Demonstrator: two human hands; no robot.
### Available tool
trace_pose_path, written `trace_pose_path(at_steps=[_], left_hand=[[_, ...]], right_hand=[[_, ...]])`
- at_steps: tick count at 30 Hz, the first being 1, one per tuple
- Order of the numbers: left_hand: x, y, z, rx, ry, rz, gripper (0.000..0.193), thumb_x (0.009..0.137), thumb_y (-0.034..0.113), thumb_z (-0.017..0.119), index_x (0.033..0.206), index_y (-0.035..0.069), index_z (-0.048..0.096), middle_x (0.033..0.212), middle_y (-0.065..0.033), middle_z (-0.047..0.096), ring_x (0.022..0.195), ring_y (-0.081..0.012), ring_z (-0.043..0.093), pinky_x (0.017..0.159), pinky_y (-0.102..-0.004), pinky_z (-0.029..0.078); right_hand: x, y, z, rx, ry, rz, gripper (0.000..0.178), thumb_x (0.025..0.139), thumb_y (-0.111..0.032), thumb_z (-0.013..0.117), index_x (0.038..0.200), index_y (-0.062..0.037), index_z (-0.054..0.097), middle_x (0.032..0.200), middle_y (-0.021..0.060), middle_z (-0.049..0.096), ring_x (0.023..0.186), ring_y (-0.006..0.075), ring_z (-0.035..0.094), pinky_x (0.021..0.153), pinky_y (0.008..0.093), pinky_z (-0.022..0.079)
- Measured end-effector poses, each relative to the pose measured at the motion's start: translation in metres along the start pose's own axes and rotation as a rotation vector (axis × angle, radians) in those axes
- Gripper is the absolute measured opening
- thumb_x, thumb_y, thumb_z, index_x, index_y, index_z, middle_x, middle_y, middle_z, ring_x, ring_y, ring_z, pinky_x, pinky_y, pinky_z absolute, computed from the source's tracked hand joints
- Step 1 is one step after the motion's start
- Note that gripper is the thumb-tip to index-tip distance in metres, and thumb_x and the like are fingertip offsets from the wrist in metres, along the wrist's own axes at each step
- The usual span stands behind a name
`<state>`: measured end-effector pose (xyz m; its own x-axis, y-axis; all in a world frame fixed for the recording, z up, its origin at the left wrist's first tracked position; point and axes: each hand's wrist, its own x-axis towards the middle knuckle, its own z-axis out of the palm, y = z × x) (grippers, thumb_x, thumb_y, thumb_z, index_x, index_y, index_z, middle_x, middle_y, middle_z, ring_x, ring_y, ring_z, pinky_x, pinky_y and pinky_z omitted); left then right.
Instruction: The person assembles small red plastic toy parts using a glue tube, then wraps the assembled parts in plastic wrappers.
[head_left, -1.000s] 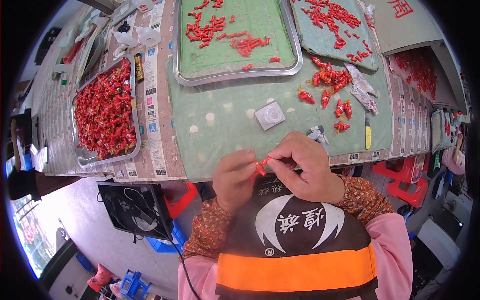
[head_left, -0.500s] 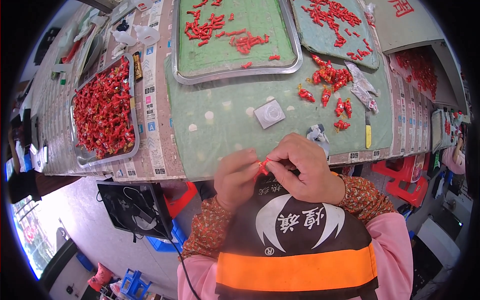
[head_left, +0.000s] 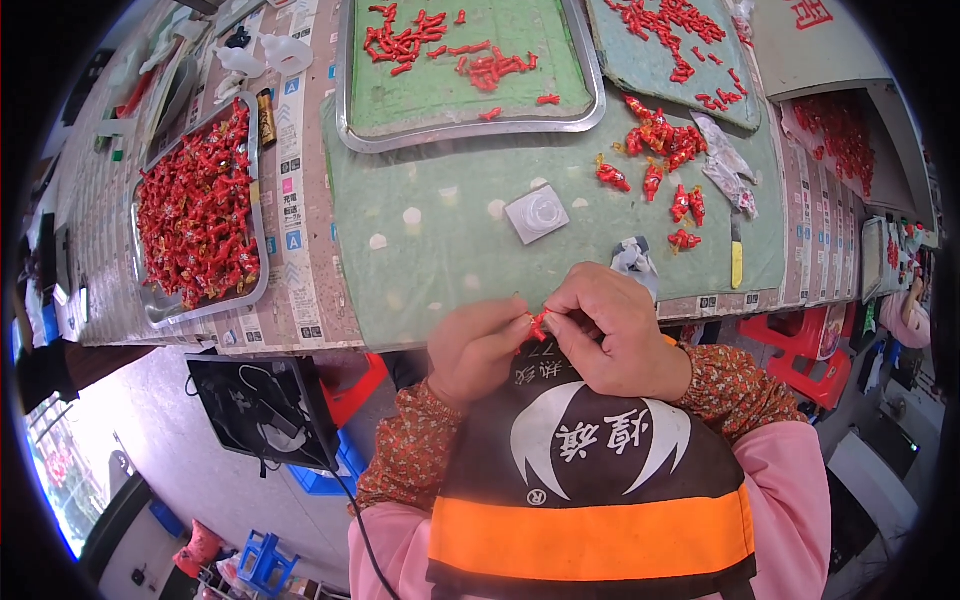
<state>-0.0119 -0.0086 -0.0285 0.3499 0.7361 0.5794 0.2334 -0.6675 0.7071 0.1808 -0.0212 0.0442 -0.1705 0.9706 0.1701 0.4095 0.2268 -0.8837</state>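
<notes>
Close to my apron, both hands are closed on a small glossy red piece (head_left: 538,324); my fingers cover most of it. My left hand (head_left: 474,346) pinches its left side, slightly blurred. On the other side, my right hand (head_left: 612,335) grips it between thumb and forefinger. Just beyond the hands, a grey square block (head_left: 537,213) with a round clear top rests on the green mat (head_left: 430,275). Several red pieces with yellow bits (head_left: 664,140) lie loosely at the mat's right, beside a crumpled white cloth (head_left: 727,168).
A metal tray (head_left: 470,127) of plain red pieces stands at the back, next to a green board (head_left: 640,75) bearing more. Heaped red pieces fill another tray (head_left: 258,215) at left. A yellow-handled knife (head_left: 737,262) lies at right; white bottles (head_left: 288,53) stand far left.
The whole view has shifted slightly, with the table's things a little higher and further left. The red piece, still between both hands, sits at a different angle.
</notes>
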Motion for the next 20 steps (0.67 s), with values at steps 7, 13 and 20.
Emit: trace_pose_path(at_steps=[7, 13, 20], left_hand=[[0.005, 0.001, 0.001, 0.03, -0.032, 0.031, 0.021, 0.076, 0.005, 0.076, 0.096, 0.009, 0.069, 0.097, -0.0117, 0.071, 0.077, -0.0285, 0.07, 0.061, -0.0357, 0.055], [0.007, 0.001, 0.001, 0.041, -0.048, 0.046, 0.024, 0.076, 0.005, 0.076, 0.097, 0.01, 0.068, 0.098, -0.0107, 0.072, 0.075, -0.0275, 0.069, 0.059, -0.0352, 0.054], [0.006, 0.0, 0.003, 0.038, -0.029, 0.052, 0.023, 0.076, 0.005, 0.077, 0.096, 0.01, 0.068, 0.098, -0.0099, 0.072, 0.076, -0.0263, 0.069, 0.059, -0.0344, 0.054]], right_hand=[[-0.009, 0.008, 0.006, 0.064, 0.026, 0.06, 0.012, 0.08, 0.008, 0.065, 0.084, 0.0001, 0.058, 0.074, 0.0081, 0.053, 0.059, 0.017, 0.052, 0.05, 0.0289, 0.038], [-0.012, 0.009, 0.007, 0.08, 0.025, 0.114, 0.01, 0.081, 0.009, 0.064, 0.084, 0.0012, 0.058, 0.074, 0.0074, 0.052, 0.059, 0.0138, 0.051, 0.05, 0.0265, 0.038], [-0.013, 0.009, 0.007, 0.082, 0.021, 0.118, 0.01, 0.082, 0.008, 0.064, 0.085, 0.0001, 0.059, 0.075, 0.0064, 0.053, 0.058, 0.0145, 0.051, 0.051, 0.0264, 0.039]])
